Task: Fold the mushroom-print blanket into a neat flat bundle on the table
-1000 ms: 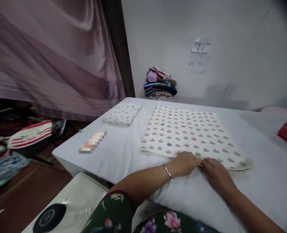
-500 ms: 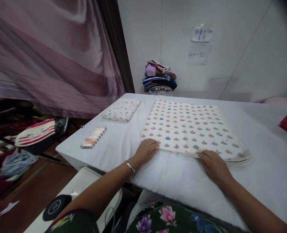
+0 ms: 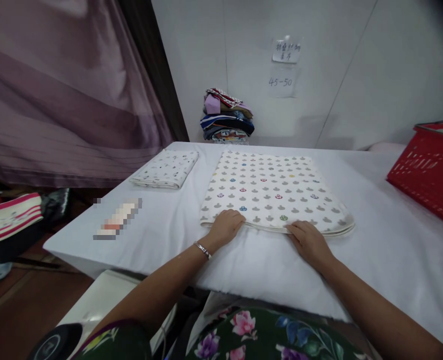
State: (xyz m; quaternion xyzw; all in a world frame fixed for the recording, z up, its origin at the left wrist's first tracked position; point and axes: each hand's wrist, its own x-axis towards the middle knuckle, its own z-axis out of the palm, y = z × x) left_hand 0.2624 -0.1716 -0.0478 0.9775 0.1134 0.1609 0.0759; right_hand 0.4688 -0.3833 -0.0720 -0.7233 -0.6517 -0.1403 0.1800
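Note:
A white cloth (image 3: 262, 192) printed with grey duck-like shapes and a few coloured ones lies folded in layers on the table. At its near edge, left of the middle, my left hand (image 3: 227, 227) has its fingers closed on the edge. My right hand (image 3: 311, 245) grips the same edge further right, fingertips on top and thumb out of sight. The cloth's near right corner is rounded, with several layers showing. Left of it rests a smaller folded white cloth (image 3: 165, 170) with a small dark print, apart from both hands.
White fabric covers the table (image 3: 371, 270). A red plastic basket (image 3: 427, 170) stands at the right. Several folded fabrics form a pile (image 3: 227, 115) at the far edge by the wall. A pixelated object (image 3: 118, 220) lies front left. A purple curtain (image 3: 64, 90) hangs at the left.
The view has turned right, bringing more of the red basket into sight. My left hand has shifted rightward along the cloth's near edge; my right hand stays at about the same place on it.

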